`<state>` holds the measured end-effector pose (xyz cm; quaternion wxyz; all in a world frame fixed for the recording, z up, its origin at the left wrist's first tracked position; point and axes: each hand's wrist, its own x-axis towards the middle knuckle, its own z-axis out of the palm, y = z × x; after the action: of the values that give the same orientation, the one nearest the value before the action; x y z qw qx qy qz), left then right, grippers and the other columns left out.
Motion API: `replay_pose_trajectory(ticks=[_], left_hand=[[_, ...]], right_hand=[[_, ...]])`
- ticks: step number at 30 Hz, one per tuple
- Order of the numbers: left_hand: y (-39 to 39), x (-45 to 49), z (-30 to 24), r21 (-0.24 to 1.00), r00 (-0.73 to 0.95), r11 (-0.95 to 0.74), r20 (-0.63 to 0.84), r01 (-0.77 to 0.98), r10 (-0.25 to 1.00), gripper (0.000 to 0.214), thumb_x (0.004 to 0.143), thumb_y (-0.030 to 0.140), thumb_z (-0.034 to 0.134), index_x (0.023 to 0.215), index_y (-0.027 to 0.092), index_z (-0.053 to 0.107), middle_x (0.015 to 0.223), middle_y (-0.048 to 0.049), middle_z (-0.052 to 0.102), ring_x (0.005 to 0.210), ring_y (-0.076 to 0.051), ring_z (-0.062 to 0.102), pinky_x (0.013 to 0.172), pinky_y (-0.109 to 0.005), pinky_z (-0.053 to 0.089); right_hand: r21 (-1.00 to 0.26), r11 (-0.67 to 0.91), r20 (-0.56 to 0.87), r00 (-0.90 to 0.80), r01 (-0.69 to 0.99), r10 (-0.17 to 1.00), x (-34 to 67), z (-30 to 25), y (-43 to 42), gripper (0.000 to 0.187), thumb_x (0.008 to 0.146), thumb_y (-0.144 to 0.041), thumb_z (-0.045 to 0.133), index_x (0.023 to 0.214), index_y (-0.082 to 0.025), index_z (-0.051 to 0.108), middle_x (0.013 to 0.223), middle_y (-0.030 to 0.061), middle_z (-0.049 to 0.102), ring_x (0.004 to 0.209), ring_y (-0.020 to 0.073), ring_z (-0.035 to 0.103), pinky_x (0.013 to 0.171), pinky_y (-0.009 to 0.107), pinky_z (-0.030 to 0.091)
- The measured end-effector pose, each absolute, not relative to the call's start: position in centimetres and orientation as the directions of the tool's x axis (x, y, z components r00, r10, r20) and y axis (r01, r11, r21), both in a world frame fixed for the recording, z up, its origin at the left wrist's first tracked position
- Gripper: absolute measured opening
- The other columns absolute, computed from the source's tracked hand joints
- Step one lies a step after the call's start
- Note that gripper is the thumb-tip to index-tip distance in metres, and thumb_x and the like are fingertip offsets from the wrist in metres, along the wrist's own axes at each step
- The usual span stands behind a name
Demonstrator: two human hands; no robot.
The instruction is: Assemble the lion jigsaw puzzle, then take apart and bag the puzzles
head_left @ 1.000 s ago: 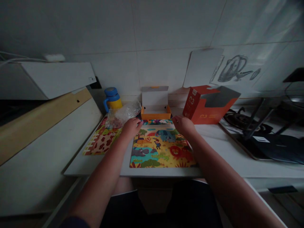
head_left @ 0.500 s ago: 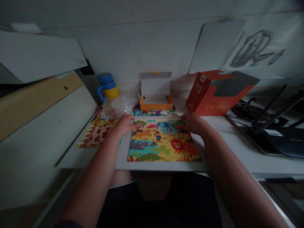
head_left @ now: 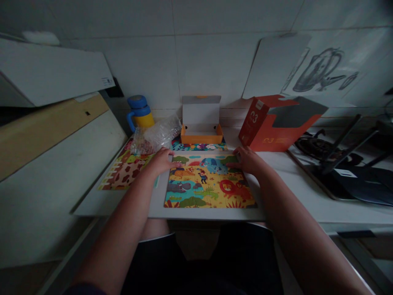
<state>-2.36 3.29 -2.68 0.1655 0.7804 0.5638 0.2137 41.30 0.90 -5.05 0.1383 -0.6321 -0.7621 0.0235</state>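
An assembled jigsaw puzzle [head_left: 211, 184] with cartoon animals lies flat on a pale grey board [head_left: 208, 213] in front of me. At the puzzle's far left corner is my left hand [head_left: 162, 161], its thumb over the picture and its fingers by the far edge. My right hand [head_left: 248, 159] grips the far right corner in the same way, thumb inward. The undersides of both hands and some fingers are hidden.
Left lies a giraffe-patterned sheet [head_left: 127, 174] under crumpled clear plastic [head_left: 159, 133], near a blue-yellow bottle [head_left: 143, 116]. Behind the puzzle stands an open yellow-orange box [head_left: 202, 138]. To the right are an orange carton [head_left: 276, 127] and a gas stove [head_left: 322, 149].
The view has shifted slightly. Both hands stay at the puzzle's far corners, and the puzzle has not visibly moved on the board.
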Motion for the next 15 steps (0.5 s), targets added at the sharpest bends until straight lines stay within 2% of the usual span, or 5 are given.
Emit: replay_pose_trajectory(ticks=[8,12,15], left_hand=[[3.2,-2.3,-2.6,0.505,0.256,-0.288,0.134,0.813,0.957,0.07,0.068,0.067,0.087,0.115,0.017,0.071,0.126,-0.0128,0.063,0.108,-0.03,0.068,0.096,-0.039,0.055],[3.2,-2.3,-2.9,0.548,0.245,-0.282,0.141,0.788,0.959,0.066,0.069,0.059,0.09,0.114,0.018,0.066,0.123,-0.0124,0.066,0.108,-0.029,0.067,0.094,-0.038,0.054],[3.5,-2.4,-3.4,0.618,0.259,-0.302,0.162,0.726,0.952,0.065,0.069,0.056,0.09,0.113,0.02,0.058,0.113,-0.0089,0.069,0.101,-0.027,0.067,0.087,-0.037,0.054]], right_hand=[[-0.233,0.161,0.244,-0.103,0.959,0.964,40.7,-4.7,0.7,0.063,0.077,-0.073,0.077,0.108,-0.019,0.064,0.114,0.0187,0.068,0.106,0.0353,0.065,0.088,0.043,0.054],[-0.351,0.106,0.175,-0.047,0.93,0.984,40.1,-3.8,0.2,0.065,0.075,-0.072,0.079,0.11,-0.02,0.061,0.101,0.0133,0.073,0.087,0.0295,0.067,0.071,0.037,0.051],[-0.396,0.071,0.145,-0.014,0.916,0.989,39.4,-3.3,-0.2,0.062,0.077,-0.067,0.08,0.113,-0.021,0.06,0.092,0.0095,0.074,0.075,0.0255,0.066,0.061,0.032,0.045]])
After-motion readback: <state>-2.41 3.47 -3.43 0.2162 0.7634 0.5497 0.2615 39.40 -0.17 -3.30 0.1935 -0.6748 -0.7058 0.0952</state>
